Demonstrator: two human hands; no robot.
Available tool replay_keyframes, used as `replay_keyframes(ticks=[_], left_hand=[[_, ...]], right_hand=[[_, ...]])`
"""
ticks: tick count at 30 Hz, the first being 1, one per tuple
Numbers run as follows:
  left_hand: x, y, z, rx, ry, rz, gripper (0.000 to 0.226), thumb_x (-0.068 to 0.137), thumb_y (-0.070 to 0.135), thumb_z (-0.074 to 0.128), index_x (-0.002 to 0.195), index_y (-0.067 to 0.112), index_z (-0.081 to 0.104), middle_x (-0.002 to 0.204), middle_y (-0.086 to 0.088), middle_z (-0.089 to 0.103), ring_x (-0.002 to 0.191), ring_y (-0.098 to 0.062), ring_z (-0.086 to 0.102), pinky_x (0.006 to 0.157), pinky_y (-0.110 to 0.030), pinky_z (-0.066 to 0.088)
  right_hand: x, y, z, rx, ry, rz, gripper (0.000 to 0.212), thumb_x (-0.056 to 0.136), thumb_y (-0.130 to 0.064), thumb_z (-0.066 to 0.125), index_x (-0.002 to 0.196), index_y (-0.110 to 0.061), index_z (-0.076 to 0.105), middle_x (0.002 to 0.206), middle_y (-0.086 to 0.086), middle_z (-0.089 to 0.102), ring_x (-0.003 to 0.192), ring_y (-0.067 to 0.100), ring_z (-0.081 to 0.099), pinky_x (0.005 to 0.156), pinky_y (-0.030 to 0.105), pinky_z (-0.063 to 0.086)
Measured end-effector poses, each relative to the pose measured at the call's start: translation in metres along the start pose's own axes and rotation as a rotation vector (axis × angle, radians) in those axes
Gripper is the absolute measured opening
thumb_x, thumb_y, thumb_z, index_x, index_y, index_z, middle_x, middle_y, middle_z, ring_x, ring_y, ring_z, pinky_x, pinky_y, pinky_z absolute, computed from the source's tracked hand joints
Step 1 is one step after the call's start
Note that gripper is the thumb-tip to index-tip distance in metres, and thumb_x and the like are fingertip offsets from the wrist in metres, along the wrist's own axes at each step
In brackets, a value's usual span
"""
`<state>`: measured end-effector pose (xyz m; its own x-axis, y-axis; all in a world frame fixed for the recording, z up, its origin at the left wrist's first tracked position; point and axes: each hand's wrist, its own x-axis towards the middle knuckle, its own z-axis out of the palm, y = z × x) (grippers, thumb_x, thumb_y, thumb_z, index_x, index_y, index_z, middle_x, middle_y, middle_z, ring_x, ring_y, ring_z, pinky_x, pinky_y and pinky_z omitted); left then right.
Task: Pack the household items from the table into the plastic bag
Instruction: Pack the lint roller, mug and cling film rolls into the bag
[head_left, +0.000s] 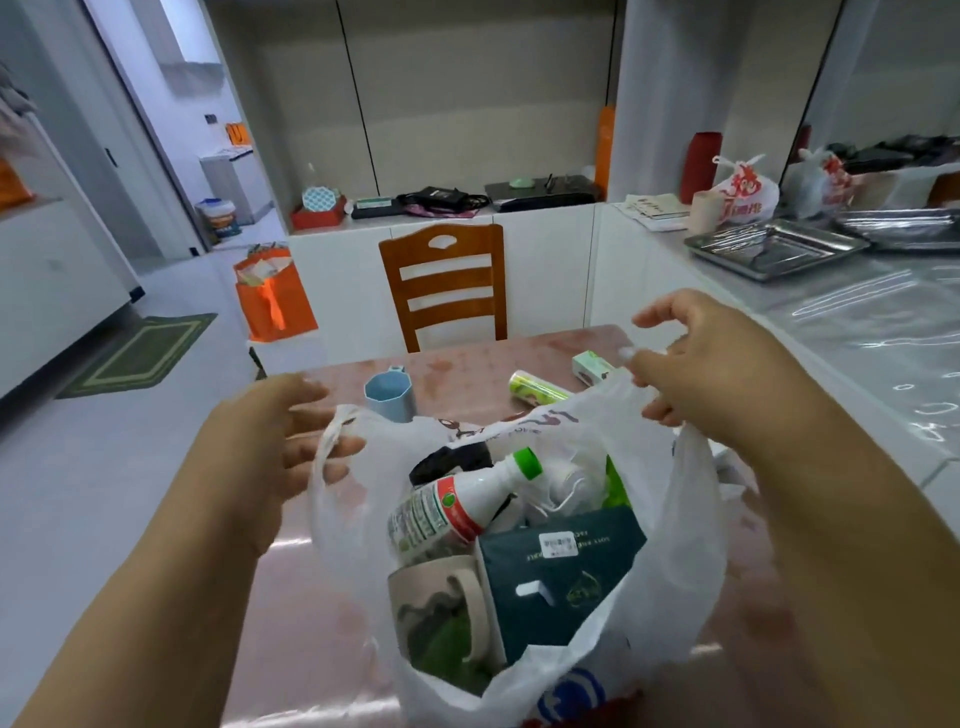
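Observation:
A white plastic bag (680, 545) stands open on the reddish table (467, 358). Inside lie a white bottle with a green cap (467, 504), a dark green box (556, 577), a beige mug (441, 603) and a black item. My right hand (691, 364) pinches the bag's right handle and holds it up. My left hand (275, 441) is at the left handle, fingers spread and relaxed, touching the plastic. Behind the bag on the table are a blue cup (389, 395), a green roll (535, 387) and a small green-and-white box (592, 366).
A wooden chair (447, 286) faces the table's far side. An orange bag (272, 296) sits on the floor at the left. The counter at the right carries metal trays (774, 247), a red canister (701, 166) and a knotted plastic bag (748, 189).

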<state>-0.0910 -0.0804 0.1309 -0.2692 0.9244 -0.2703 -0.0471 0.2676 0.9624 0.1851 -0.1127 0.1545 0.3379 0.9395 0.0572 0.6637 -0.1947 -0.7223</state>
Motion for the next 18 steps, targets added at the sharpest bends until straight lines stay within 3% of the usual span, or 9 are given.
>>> replay_keyframes(ticks=[2,4,6,10,15,18], left_hand=[[0.024,0.002,0.0,0.157,0.071,0.009,0.017,0.093,0.023,0.05,0.101,0.009,0.056,0.09,-0.017,0.066,0.069,-0.03,0.063,0.057,-0.035,0.05],[0.05,0.001,0.002,0.253,0.115,0.088,0.026,0.093,0.028,0.049,0.109,0.008,0.055,0.09,-0.017,0.065,0.07,-0.03,0.062,0.059,-0.035,0.051],[0.088,-0.005,0.01,0.343,0.11,0.206,0.031,0.091,0.033,0.051,0.11,0.009,0.056,0.092,-0.015,0.065,0.073,-0.028,0.063,0.061,-0.036,0.052],[0.172,-0.031,0.043,0.714,0.001,0.294,0.029,0.089,0.04,0.055,0.113,0.023,0.057,0.11,-0.005,0.063,0.088,-0.023,0.061,0.066,-0.03,0.051],[0.244,-0.065,0.074,1.032,-0.135,0.298,0.037,0.097,0.015,0.047,0.134,0.009,0.048,0.135,-0.016,0.052,0.118,-0.032,0.053,0.097,-0.032,0.041],[0.269,-0.085,0.078,1.163,-0.262,0.224,0.041,0.097,0.011,0.045,0.138,0.008,0.04,0.143,-0.017,0.043,0.125,-0.032,0.047,0.103,-0.031,0.034]], right_hand=[[-0.007,-0.007,0.001,-0.307,0.114,-0.051,0.044,0.089,-0.048,0.058,0.128,-0.031,0.047,0.118,0.003,0.062,0.096,0.024,0.063,0.075,0.033,0.05],[-0.025,-0.024,0.0,-0.281,0.198,-0.146,0.045,0.087,-0.051,0.057,0.128,-0.033,0.047,0.119,-0.001,0.059,0.103,0.021,0.058,0.078,0.033,0.047],[-0.035,-0.044,0.013,-0.114,0.098,-0.218,0.037,0.089,-0.048,0.056,0.123,-0.037,0.048,0.114,-0.009,0.057,0.1,0.013,0.057,0.072,0.026,0.046],[-0.016,-0.055,0.066,-0.049,-0.192,-0.22,0.032,0.095,-0.045,0.047,0.126,-0.037,0.047,0.121,-0.012,0.057,0.104,0.007,0.056,0.089,0.024,0.048],[0.015,-0.043,0.095,-0.014,-0.262,-0.113,0.023,0.097,-0.04,0.047,0.119,-0.036,0.05,0.111,-0.015,0.06,0.095,0.002,0.057,0.074,0.017,0.045],[0.023,-0.035,0.1,-0.019,-0.241,-0.088,0.018,0.097,-0.039,0.046,0.115,-0.038,0.05,0.102,-0.02,0.058,0.089,-0.003,0.055,0.07,0.011,0.04]])
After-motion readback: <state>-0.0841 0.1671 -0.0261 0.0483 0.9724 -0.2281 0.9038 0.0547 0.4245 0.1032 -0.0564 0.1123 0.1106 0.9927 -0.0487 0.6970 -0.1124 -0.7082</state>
